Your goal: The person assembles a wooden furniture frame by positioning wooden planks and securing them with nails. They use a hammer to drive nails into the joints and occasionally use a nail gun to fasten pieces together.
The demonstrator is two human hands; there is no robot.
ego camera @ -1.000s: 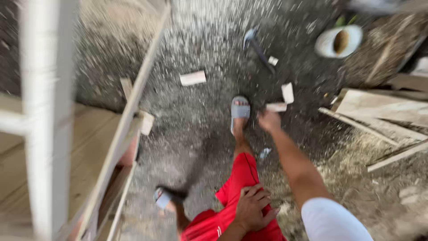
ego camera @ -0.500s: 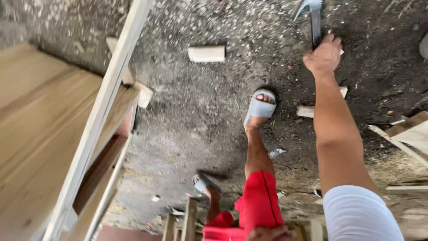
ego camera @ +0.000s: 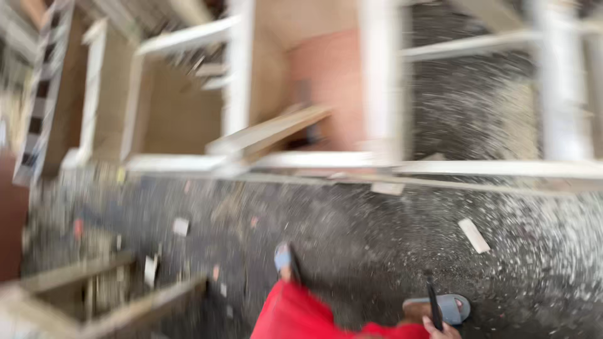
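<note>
The picture is motion-blurred. Only the fingers of my right hand (ego camera: pixel 441 329) show at the bottom edge, closed around a thin dark handle (ego camera: pixel 433 301) that points up; its head is hidden. The handle crosses in front of my foot in a grey-blue slipper (ego camera: pixel 453 307). My other slippered foot (ego camera: pixel 284 258) stands further left, above my red shorts (ego camera: pixel 300 317). My left hand is out of sight.
A pale wooden frame structure (ego camera: pixel 377 94) with white rails spans the top half. Small wood offcuts (ego camera: pixel 473 235) and chips lie scattered on the speckled grey floor (ego camera: pixel 352 226). Rough timber pieces (ego camera: pixel 94 295) sit at the lower left.
My right hand reached out to a hammer lying on the floor and now grips a dark handle close to my body. The view has swung from the floor up towards the wooden frame.
</note>
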